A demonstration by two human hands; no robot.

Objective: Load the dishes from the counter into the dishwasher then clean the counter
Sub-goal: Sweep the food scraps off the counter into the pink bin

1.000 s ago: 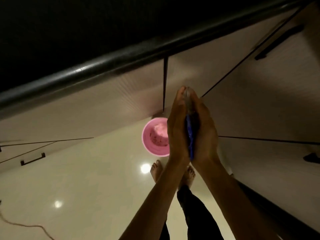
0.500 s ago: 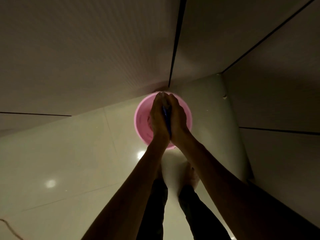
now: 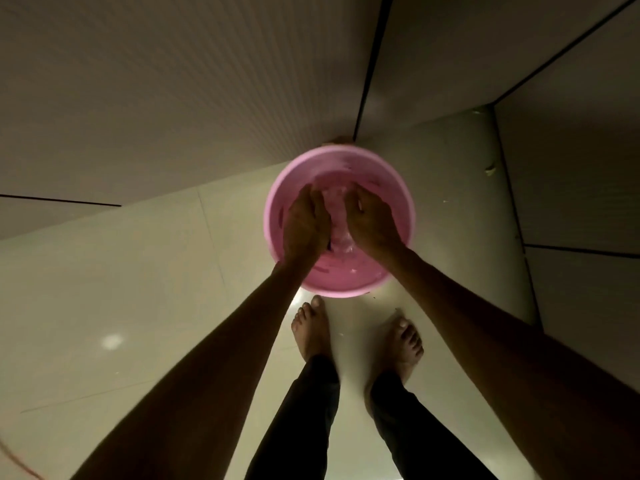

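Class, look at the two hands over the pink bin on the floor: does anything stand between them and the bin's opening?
Nothing visible does. The left hand and right hand are apart over the open mouth of the pink bin, which has no lid. Pale, blurred scraps show between the hands; whether they are falling or already in the bin cannot be told.

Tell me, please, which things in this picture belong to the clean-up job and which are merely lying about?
In use:
- pink bin on the floor
- pale scraps between the hands, over the bin
- left hand
- right hand

Just there:
- cabinet fronts
- crumbs in the floor corner
- cord at lower left
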